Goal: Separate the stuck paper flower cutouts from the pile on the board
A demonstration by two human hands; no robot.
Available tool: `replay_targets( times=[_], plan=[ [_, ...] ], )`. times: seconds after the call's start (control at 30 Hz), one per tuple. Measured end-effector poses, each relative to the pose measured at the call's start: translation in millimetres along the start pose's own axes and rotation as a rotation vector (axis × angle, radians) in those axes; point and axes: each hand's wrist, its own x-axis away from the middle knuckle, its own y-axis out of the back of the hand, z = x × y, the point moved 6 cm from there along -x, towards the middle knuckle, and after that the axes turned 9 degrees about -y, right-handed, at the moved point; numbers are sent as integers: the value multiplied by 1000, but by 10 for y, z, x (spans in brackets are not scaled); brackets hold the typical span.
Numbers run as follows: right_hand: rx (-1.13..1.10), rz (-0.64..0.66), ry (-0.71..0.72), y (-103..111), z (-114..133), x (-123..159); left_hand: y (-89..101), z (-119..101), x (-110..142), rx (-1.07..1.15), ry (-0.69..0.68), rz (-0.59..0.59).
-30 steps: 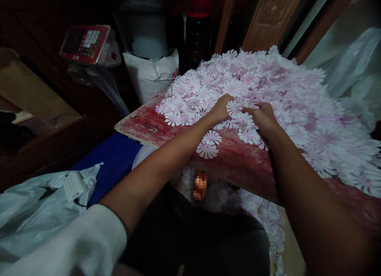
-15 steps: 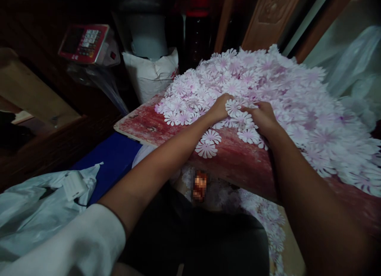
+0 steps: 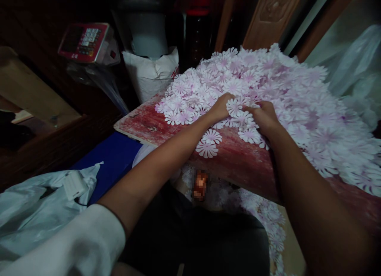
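A big heap of pale pink and white cut-out flowers (image 3: 276,89) lies on a red board (image 3: 238,161). Both my hands are at the heap's near edge. My left hand (image 3: 220,108) curls its fingers onto a white flower (image 3: 234,106) held up between the hands. My right hand (image 3: 264,116) pinches the same flower from the right, fingers bent. Loose flowers (image 3: 208,143) lie flat on the board just below my hands.
A red scale (image 3: 85,42) and a white sack (image 3: 151,71) stand at the back left. A blue surface (image 3: 114,157) and a grey plastic bag (image 3: 35,204) sit at the left. More flowers (image 3: 268,220) lie below the board. Clear plastic (image 3: 354,66) is at the right.
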Motion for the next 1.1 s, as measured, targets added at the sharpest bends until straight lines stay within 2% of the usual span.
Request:
replay_targets(
  times=[0.23,0.37,0.6,1.1],
  plan=[
    [-10,-3,-36,-9,18,22,8,-30,-19,-52,1,-15],
    [-9,0,-60,-34,46,50,-15,-57,-29,-124,-7,33],
    [-11,7,-19,-51,31,-11,-21,-52,-26,-229,19,44],
    [20,-22,-45,-25,27,1,-27,13,-40,-174,1,32]
  ],
)
